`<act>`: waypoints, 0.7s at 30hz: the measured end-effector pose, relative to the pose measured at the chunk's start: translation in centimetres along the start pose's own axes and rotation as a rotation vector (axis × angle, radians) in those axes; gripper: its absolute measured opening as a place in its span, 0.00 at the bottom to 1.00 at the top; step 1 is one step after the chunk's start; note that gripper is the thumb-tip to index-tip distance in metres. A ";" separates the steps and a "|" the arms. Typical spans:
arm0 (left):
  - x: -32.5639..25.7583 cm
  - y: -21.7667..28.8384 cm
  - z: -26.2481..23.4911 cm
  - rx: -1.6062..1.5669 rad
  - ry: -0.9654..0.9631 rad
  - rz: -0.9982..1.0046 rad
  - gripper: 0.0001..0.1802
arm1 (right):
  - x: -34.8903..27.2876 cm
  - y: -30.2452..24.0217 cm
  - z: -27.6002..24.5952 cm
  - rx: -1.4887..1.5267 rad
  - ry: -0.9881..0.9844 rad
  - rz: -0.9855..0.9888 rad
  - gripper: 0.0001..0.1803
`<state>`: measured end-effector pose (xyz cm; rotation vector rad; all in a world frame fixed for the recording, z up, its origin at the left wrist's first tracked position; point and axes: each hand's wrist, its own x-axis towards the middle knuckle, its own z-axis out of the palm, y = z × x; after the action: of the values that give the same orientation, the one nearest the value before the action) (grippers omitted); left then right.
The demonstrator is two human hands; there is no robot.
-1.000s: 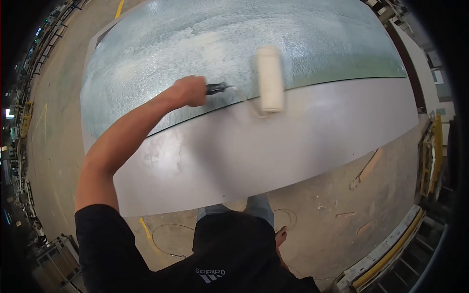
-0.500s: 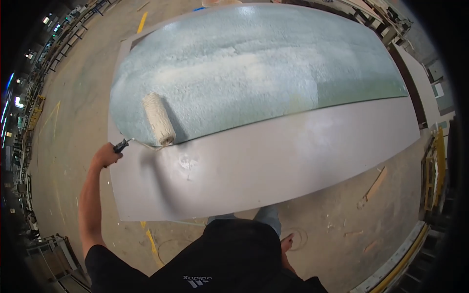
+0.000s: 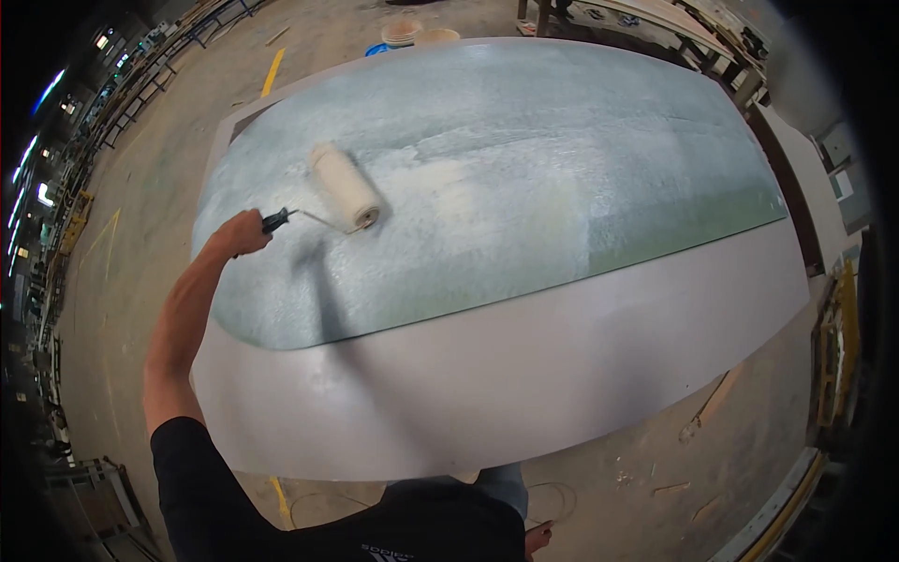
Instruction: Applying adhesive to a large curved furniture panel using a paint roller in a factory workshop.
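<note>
Wrapped round the dark handle of a paint roller (image 3: 345, 187), my left hand (image 3: 242, 234) reaches out over the panel. The roller's thick cream sleeve rests on the wet-looking, pale green-white coated sheet (image 3: 524, 253), toward its left part. A thin wire frame joins sleeve and handle. Under the coated sheet lies a larger smooth grey panel (image 3: 524, 365), bare along the near side. My right hand (image 3: 537, 538) hangs low beside my leg, mostly hidden by my body; its fingers are not clear.
Buckets (image 3: 403, 34) and a blue item (image 3: 376, 49) stand on the floor past the far edge. A wooden bench (image 3: 646, 19) is at the far right. Wood scraps (image 3: 712, 403) and a thin loop of cord (image 3: 562, 501) lie on the concrete floor near me.
My left hand has pushed the roller away from me and rightward, from the coated sheet's near edge further onto it. My right hand has sunk lower in the picture.
</note>
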<state>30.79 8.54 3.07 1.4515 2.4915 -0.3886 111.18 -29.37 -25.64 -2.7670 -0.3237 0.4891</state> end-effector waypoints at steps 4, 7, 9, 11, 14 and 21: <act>7.7 11.5 -1.9 -0.028 0.030 0.134 0.15 | 0.1 -0.1 -1.6 -0.121 0.037 0.019 0.38; 13.5 25.6 -2.6 -0.159 -0.052 0.219 0.12 | 3.3 7.7 0.1 -0.152 0.134 0.057 0.38; 15.7 32.8 -5.2 -0.134 -0.085 0.276 0.12 | 2.9 6.6 0.6 -0.128 0.161 0.088 0.37; 17.5 35.9 -6.3 -0.074 -0.070 0.315 0.10 | 2.3 5.2 1.1 -0.130 0.166 0.099 0.36; 16.5 35.4 -5.6 -0.118 -0.093 0.295 0.10 | 1.1 2.9 0.6 -0.106 0.143 0.088 0.36; 7.9 13.7 -0.6 -0.097 -0.227 0.141 0.12 | -1.2 -2.1 2.9 -0.194 0.023 0.032 0.40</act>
<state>38.91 21.67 -0.52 1.4468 2.1864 -0.3778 108.66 -27.02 -27.12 -2.9678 -0.3392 0.4558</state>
